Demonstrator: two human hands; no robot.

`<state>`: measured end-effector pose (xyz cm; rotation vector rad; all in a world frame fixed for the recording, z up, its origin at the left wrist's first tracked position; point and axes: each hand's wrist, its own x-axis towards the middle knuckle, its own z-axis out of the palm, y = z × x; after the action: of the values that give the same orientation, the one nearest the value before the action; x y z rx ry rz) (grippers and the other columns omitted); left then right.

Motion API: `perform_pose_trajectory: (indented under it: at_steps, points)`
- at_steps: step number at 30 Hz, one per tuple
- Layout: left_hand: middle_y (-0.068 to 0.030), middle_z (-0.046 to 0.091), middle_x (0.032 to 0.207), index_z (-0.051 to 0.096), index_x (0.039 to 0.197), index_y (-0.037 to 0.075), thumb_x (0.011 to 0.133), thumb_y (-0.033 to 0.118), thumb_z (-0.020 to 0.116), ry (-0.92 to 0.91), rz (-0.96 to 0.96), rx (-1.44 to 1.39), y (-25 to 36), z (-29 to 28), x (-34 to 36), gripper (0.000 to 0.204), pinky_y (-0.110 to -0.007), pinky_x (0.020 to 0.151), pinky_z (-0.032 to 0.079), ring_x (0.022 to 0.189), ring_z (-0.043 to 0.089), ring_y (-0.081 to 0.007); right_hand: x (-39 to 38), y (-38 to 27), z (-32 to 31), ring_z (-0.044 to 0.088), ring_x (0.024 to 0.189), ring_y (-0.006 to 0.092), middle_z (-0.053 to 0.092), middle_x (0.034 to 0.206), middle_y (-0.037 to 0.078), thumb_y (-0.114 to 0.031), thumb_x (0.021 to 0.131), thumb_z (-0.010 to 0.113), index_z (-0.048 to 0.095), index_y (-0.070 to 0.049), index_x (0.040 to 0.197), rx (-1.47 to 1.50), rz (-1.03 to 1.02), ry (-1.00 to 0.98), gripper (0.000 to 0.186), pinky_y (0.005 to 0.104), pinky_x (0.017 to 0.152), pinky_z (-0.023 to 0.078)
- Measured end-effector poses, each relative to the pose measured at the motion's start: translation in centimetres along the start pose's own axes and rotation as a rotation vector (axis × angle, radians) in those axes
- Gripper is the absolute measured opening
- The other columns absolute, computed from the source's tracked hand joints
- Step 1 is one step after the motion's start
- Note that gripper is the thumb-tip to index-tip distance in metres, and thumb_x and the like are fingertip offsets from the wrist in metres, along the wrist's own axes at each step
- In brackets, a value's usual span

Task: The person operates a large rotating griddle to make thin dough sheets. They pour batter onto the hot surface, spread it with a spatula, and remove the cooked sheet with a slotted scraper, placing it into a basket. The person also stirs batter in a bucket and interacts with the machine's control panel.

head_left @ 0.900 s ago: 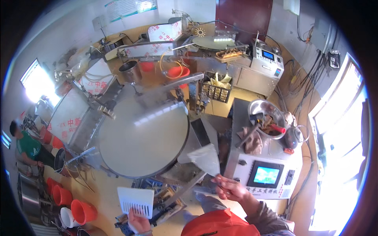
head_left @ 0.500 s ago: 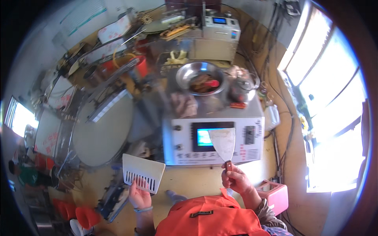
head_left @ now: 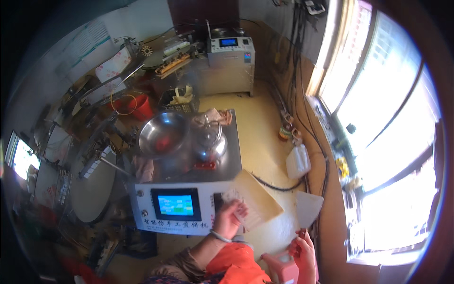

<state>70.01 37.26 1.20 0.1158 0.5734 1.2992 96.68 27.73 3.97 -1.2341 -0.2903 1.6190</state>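
My left hand (head_left: 229, 220) is closed on the edge of a flat, pale plastic slotted scraper (head_left: 261, 201), which is smeared by motion. It hangs just right of the machine's front panel. In my right hand (head_left: 302, 248) is the dark handle of a scraper (head_left: 309, 208), its wide metal blade pointing up. Nearest to my left hand is a steel machine (head_left: 135, 201) with a lit screen (head_left: 176, 205). On its top sit a steel bowl (head_left: 150, 134) with something red inside, a kettle (head_left: 215, 146) and a small red thing (head_left: 205, 166).
A pink box-shaped thing (head_left: 279, 266) stands on the floor beside my right arm. Along the right wall are a white jug (head_left: 298, 161), dark cables (head_left: 318, 139) and a bright window (head_left: 392, 85). To the left is a round griddle plate (head_left: 92, 189); a second machine (head_left: 229, 71) stands behind.
My view has swung right, so the machine now lies further left. My left hand has brought the slotted scraper across to the right, and my right hand with its scraper is lower and further right.
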Motion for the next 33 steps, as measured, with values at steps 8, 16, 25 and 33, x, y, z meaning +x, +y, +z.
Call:
perform_pose_trajectory:
  at_steps: [8, 16, 25, 33]
  points:
    - [-0.0087, 0.061, 0.098, 0.055, 0.107, 0.004, 0.092, 0.012, 0.053, 0.006, -0.076, 0.023, -6.8, 2.5, 19.1, 0.017, -0.037, 0.085, 0.051, 0.092, 0.061, -0.0211, 15.6, -12.8, -0.2, 0.039, 0.045, 0.0096, 0.045, 0.062, 0.000, -0.004, 0.086, 0.049, 0.050, -0.007, 0.104, -0.130, -0.120, -0.031, 0.018, 0.0238, 0.041, 0.034]
    - [-0.0068, 0.060, 0.100, 0.053, 0.110, 0.004, 0.092, 0.014, 0.053, 0.169, 0.163, 0.086, -4.9, 5.9, 28.1, 0.021, -0.036, 0.081, 0.052, 0.089, 0.061, -0.0176, 33.7, -21.3, 3.3, 0.043, 0.047, 0.0103, 0.046, 0.064, 0.001, -0.007, 0.089, 0.047, 0.050, -0.008, 0.107, -0.212, -0.057, -0.163, 0.018, 0.0231, 0.040, 0.036]
    - [-0.0083, 0.057, 0.094, 0.053, 0.108, 0.002, 0.090, 0.011, 0.053, 0.245, 0.384, -0.074, -1.7, 11.1, 38.5, 0.020, -0.036, 0.079, 0.049, 0.089, 0.057, -0.0207, 53.7, -32.7, 9.6, 0.045, 0.051, 0.0113, 0.048, 0.069, 0.001, -0.008, 0.085, 0.054, 0.050, -0.009, 0.109, -0.408, 0.080, -0.360, 0.025, 0.0249, 0.047, 0.038]
    - [-0.0064, 0.061, 0.106, 0.055, 0.115, 0.008, 0.091, 0.011, 0.051, 0.412, 0.742, -0.141, 5.0, 15.2, 52.8, 0.025, -0.037, 0.086, 0.047, 0.097, 0.058, -0.0199, 72.9, -42.7, 20.1, 0.048, 0.054, 0.0097, 0.048, 0.068, 0.000, -0.012, 0.087, 0.053, 0.051, -0.009, 0.101, -0.604, 0.061, -0.529, 0.015, 0.0243, 0.049, 0.040]
